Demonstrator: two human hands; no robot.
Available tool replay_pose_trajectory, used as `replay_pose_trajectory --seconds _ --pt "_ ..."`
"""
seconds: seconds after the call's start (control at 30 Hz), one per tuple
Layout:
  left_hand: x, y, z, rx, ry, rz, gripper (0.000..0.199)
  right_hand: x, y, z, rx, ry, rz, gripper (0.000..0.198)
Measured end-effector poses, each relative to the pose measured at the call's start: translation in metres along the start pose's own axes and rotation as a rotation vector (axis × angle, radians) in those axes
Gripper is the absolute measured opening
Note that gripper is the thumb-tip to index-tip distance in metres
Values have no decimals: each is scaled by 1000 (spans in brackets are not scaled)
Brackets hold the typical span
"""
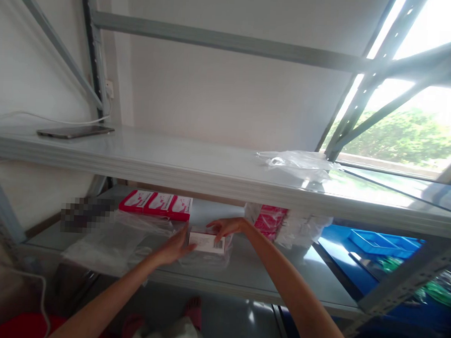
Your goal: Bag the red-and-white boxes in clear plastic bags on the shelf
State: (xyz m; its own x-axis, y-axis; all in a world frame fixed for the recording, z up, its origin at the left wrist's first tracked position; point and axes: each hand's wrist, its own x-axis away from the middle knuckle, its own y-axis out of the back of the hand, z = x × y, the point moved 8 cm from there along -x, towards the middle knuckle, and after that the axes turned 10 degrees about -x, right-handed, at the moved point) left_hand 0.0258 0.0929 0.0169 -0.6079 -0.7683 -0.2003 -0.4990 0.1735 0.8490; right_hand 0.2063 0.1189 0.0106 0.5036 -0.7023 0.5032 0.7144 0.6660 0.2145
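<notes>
A small white box [202,242] with fine print and a barcode lies on the lower shelf [250,271], between my two hands. My left hand [175,248] closes on its left end, thumb against the near face. From the other side my right hand [228,227] grips it, the thumb over the face near the barcode and the fingers behind. Clear plastic [205,261] lies under and around the box. Just behind my left hand stands a row of three pink-and-white boxes [159,204], with a clear plastic bag [119,241] spread in front of them.
A bag of pink packs [270,222] sits under the upper shelf [173,153], right of my hands. Above lie a phone [76,131] and a crumpled clear bag [301,160]. Blue trays [384,243] stand beyond the right shelf post [397,279]. The upper shelf's edge overhangs the boxes.
</notes>
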Motion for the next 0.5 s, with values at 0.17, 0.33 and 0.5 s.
replay_pose_trajectory --seconds 0.17,0.33,0.5 --pt "38 -22 -17 -611 -102 -153 33 4 4 -1 5 76 -70 89" --pt "37 -27 -30 -929 -230 -272 22 12 4 7 -6 146 -128 77" --pt "43 -30 -66 -808 -572 -141 16 11 -4 15 315 245 -229 82"
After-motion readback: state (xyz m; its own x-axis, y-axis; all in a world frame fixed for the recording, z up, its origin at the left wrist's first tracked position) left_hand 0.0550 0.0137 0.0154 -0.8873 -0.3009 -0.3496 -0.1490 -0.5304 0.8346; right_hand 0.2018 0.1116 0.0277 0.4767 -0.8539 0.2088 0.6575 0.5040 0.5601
